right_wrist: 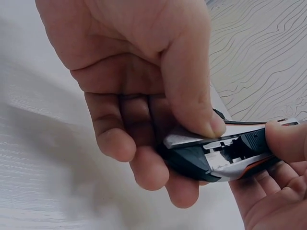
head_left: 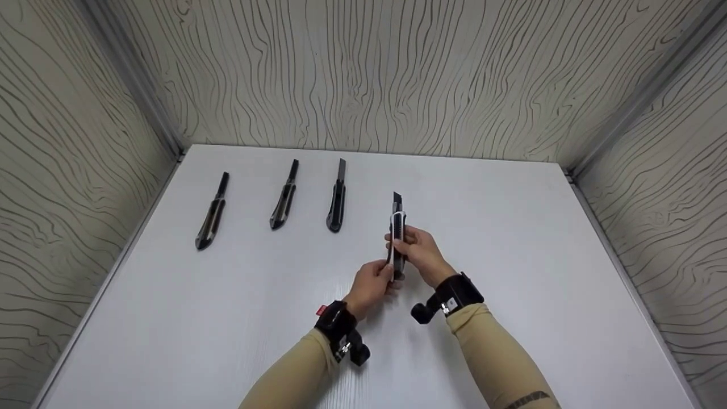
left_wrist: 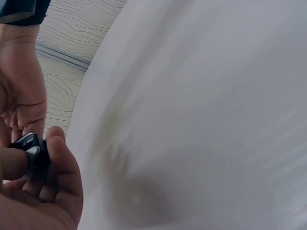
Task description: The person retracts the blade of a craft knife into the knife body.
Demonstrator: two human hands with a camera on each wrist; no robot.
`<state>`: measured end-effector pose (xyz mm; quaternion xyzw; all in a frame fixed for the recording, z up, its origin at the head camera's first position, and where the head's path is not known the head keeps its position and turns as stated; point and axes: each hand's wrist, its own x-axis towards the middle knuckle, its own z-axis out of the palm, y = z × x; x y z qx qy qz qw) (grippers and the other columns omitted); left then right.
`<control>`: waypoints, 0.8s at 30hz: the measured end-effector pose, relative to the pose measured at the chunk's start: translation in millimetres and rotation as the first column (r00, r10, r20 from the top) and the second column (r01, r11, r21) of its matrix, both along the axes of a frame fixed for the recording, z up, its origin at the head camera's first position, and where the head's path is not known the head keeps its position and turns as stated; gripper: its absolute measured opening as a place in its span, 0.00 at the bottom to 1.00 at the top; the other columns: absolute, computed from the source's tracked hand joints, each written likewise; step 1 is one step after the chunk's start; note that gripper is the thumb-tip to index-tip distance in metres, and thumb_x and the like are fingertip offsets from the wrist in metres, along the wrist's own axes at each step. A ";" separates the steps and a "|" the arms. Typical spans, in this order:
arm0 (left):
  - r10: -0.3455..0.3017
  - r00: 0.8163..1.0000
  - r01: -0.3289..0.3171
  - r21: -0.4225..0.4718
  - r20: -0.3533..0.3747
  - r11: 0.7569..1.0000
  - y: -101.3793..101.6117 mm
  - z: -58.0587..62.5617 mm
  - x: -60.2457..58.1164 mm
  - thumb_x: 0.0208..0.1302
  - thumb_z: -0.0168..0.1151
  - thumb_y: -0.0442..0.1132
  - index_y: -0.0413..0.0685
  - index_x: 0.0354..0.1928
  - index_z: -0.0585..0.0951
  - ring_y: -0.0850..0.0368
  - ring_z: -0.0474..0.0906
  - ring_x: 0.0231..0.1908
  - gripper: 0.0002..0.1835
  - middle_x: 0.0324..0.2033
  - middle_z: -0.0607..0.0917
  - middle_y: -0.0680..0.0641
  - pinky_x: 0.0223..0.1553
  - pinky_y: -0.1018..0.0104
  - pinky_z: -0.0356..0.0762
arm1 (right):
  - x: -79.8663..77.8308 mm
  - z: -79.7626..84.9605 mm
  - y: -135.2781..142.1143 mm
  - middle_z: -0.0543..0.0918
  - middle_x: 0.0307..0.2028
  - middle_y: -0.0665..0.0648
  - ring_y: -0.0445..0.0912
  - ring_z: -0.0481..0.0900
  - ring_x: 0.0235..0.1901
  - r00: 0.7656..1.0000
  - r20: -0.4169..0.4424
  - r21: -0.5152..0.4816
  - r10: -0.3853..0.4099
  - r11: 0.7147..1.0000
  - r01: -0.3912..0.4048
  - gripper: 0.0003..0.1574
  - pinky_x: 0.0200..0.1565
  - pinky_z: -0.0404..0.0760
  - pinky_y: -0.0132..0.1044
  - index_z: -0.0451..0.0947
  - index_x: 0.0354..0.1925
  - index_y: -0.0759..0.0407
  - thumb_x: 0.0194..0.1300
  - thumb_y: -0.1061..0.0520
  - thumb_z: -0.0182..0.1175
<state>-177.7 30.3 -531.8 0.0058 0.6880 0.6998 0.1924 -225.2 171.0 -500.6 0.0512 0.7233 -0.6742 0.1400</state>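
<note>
A utility knife (head_left: 398, 224) with a silver-white and black body stands between both hands, its short blade tip pointing to the back of the table. Around its lower end the left hand (head_left: 368, 287) curls, thumb on top. The right hand (head_left: 423, 253) grips the middle of the body. In the right wrist view the body (right_wrist: 230, 167) shows orange trim and a black slider (right_wrist: 253, 142), with the right thumb (right_wrist: 283, 139) beside it. Only the knife's dark end (left_wrist: 41, 158) appears in the left wrist view, the blade being hidden there.
Three more utility knives lie to the left with blades extended: one at the far left (head_left: 211, 221), one in the middle (head_left: 284, 201) and one nearer the hands (head_left: 337, 204). Wood-grain panels (head_left: 352, 74) enclose the white table (head_left: 511, 227) at the back and sides.
</note>
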 end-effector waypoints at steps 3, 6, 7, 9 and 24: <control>0.003 1.000 -0.003 0.001 -0.006 1.000 -0.6 0.5 0.4 0.76 0.45 0.37 0.33 0.54 0.77 0.56 0.83 0.35 0.16 0.39 0.86 0.41 0.42 0.57 0.84 | -0.1 -1.0 -0.5 0.79 0.59 0.67 0.47 0.81 0.52 1.000 -0.004 -0.002 0.011 1.000 -0.011 0.26 0.59 0.77 0.42 0.67 0.65 0.67 0.69 0.67 0.53; 0.002 1.000 -0.002 0.007 -0.008 1.000 -1.1 0.7 1.0 0.76 0.45 0.37 0.32 0.54 0.77 0.57 0.81 0.34 0.16 0.40 0.86 0.40 0.41 0.59 0.84 | -0.1 -1.5 -0.6 0.78 0.59 0.67 0.48 0.81 0.53 1.000 -0.002 -0.001 0.023 1.000 -0.023 0.28 0.59 0.76 0.42 0.66 0.66 0.67 0.68 0.68 0.53; 0.002 1.000 -0.001 0.007 -0.010 1.000 -1.1 0.8 1.1 0.76 0.45 0.37 0.32 0.53 0.77 0.57 0.81 0.33 0.16 0.40 0.86 0.40 0.40 0.59 0.84 | -0.1 -1.3 -0.6 0.78 0.60 0.67 0.48 0.80 0.53 1.000 0.000 0.000 0.028 1.000 -0.028 0.28 0.59 0.76 0.42 0.65 0.66 0.68 0.69 0.68 0.53; -0.001 1.000 0.001 0.013 -0.003 1.000 -1.1 0.9 1.1 0.76 0.45 0.37 0.32 0.53 0.77 0.57 0.81 0.34 0.16 0.40 0.86 0.39 0.40 0.59 0.84 | -0.3 -0.4 0.0 0.77 0.60 0.67 0.48 0.80 0.53 0.999 0.005 0.002 0.034 0.999 -0.034 0.28 0.59 0.76 0.42 0.65 0.66 0.68 0.69 0.67 0.53; 0.021 1.000 -0.019 0.113 -0.015 0.993 1.6 -9.7 6.5 0.77 0.43 0.40 0.28 0.54 0.75 0.61 0.81 0.34 0.20 0.43 0.86 0.36 0.38 0.66 0.82 | -3.7 3.2 0.6 0.77 0.59 0.69 0.47 0.81 0.51 1.000 -0.030 0.044 0.008 0.999 -0.006 0.26 0.58 0.77 0.39 0.67 0.64 0.69 0.70 0.66 0.53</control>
